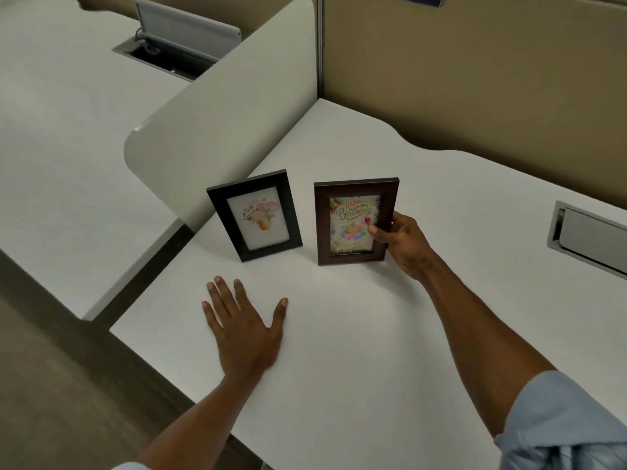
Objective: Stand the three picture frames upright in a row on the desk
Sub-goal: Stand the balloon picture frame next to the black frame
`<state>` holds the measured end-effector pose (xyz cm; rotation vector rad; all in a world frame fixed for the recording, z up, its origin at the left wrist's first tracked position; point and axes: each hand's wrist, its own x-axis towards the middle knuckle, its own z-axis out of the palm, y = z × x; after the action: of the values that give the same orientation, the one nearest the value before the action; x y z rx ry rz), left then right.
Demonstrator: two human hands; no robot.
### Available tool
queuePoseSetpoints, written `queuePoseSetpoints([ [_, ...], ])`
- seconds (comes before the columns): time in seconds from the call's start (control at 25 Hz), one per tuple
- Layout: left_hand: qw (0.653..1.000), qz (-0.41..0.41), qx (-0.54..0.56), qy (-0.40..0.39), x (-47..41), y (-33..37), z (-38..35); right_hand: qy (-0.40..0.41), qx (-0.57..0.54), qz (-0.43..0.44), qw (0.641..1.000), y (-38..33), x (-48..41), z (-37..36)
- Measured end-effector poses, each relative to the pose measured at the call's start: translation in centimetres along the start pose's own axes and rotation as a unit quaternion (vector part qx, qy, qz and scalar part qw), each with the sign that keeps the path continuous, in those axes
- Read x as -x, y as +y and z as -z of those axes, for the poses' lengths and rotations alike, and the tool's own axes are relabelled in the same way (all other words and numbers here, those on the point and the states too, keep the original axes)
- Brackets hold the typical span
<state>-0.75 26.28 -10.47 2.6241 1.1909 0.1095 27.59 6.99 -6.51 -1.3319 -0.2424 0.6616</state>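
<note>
Two picture frames stand upright side by side on the white desk [339,334]. The black frame [254,215] with a pale flower picture stands on the left, free of any hand. The dark brown frame [354,221] with a "Happy Birthday" card stands to its right, its bottom edge on the desk. My right hand [400,242] grips the brown frame's right edge, thumb on the front and fingers behind. My left hand [242,323] lies flat on the desk in front of the black frame, fingers spread, holding nothing. A third frame is not in view.
A cream divider panel [220,113] rises just behind and left of the black frame. A tan partition wall [475,79] closes the desk's back. A grey cable hatch [590,239] is set into the desk at the right. A neighbouring desk [68,147] lies to the left.
</note>
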Motion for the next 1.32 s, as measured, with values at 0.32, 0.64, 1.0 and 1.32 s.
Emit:
queuePoseSetpoints([
  [0.32,1.000,-0.003,-0.024,0.006,-0.2,-0.2,-0.5,-0.049,0.012,-0.004,0.999,-0.6,-5.8,-1.7],
  [0.64,0.999,0.000,-0.037,0.003,-0.4,-0.3,-0.7,-0.092,0.037,-0.031,0.995,-1.2,-8.3,-2.1],
  [1.0,0.999,-0.002,-0.045,0.009,-0.3,-0.3,-0.8,-0.101,0.039,-0.050,0.993,-1.7,-8.1,-2.8],
  [1.32,0.999,-0.006,-0.033,0.003,-0.1,-0.1,-0.5,-0.022,0.155,-0.034,0.987,-1.5,-4.5,-0.5],
])
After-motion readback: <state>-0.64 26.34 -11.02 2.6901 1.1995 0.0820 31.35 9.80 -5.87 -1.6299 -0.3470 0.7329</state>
